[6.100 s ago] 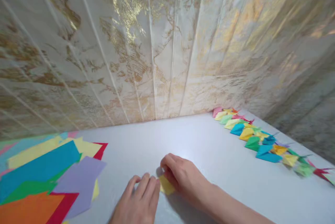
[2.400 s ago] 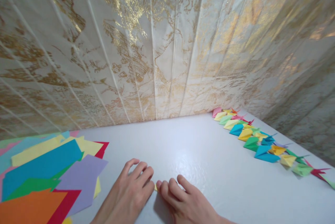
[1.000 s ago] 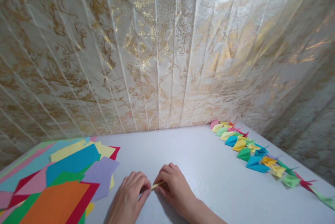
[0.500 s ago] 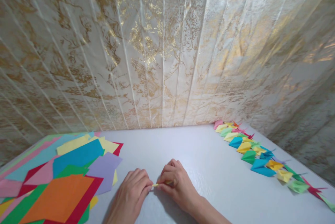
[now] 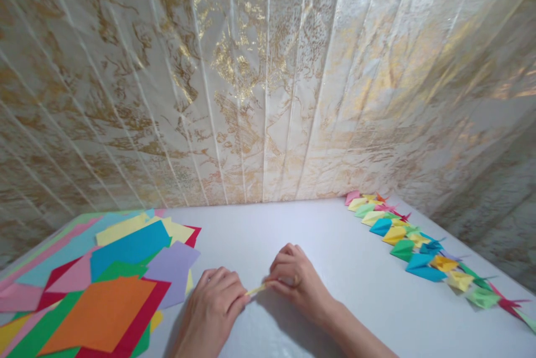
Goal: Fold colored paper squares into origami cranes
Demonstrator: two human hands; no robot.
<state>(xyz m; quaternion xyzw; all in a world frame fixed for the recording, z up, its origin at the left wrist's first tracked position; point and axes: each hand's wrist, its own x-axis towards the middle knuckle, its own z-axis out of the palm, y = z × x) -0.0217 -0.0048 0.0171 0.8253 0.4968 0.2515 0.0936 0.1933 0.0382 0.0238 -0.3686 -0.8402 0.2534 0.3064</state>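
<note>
A narrow folded piece of yellow paper (image 5: 256, 290) spans the gap between my two hands, just above the white table. My left hand (image 5: 218, 305) pinches its left end between thumb and fingers. The right end is in the closed fingers of my right hand (image 5: 295, 277), which sits a bit farther from me and higher. Only a thin strip of the paper shows; my fingers hide the rest, so its full shape cannot be made out.
Coloured paper sheets lie overlapped on the left, an orange sheet (image 5: 100, 313) on top near me and a purple sheet (image 5: 173, 274) at the pile's right edge. Folded paper cranes (image 5: 425, 267) line the right side of the white table (image 5: 268, 229). A gold-patterned curtain (image 5: 251, 95) hangs behind.
My right hand has moved up and to the right, away from my left hand. More of the yellow paper shows between them. The whole view has shifted slightly.
</note>
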